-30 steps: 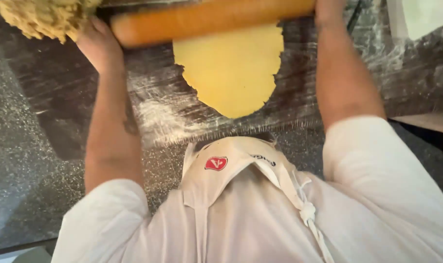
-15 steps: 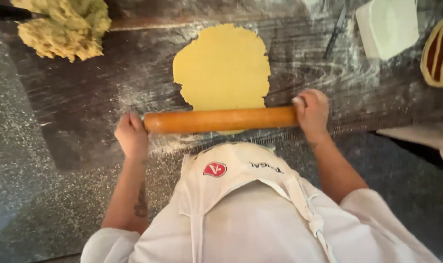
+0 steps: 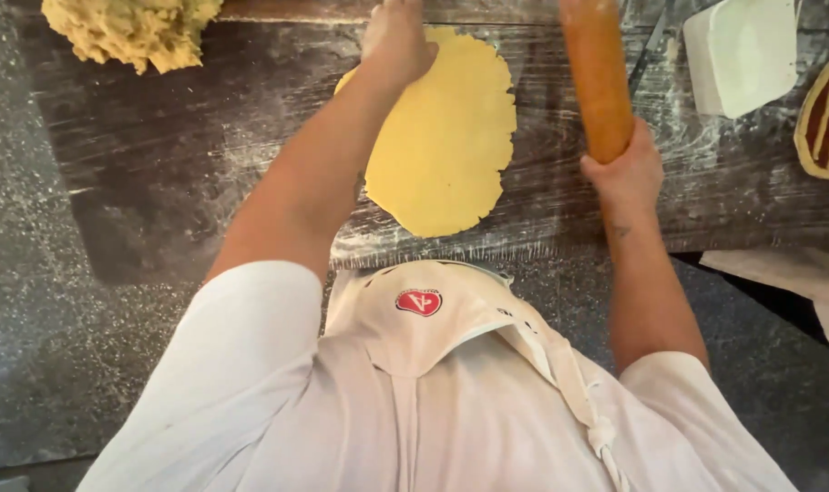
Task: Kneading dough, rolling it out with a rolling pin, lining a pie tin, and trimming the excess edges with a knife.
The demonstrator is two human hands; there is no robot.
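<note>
Our left hand (image 3: 398, 41) lies flat on the soft, tear-prone dough sheet (image 3: 446, 137) at its eleven o'clock edge on the floured worktop (image 3: 159, 182), best lifted from beneath, while our right hand (image 3: 626, 173) grips the stiff rolling pin (image 3: 597, 73) at three o'clock.
</note>
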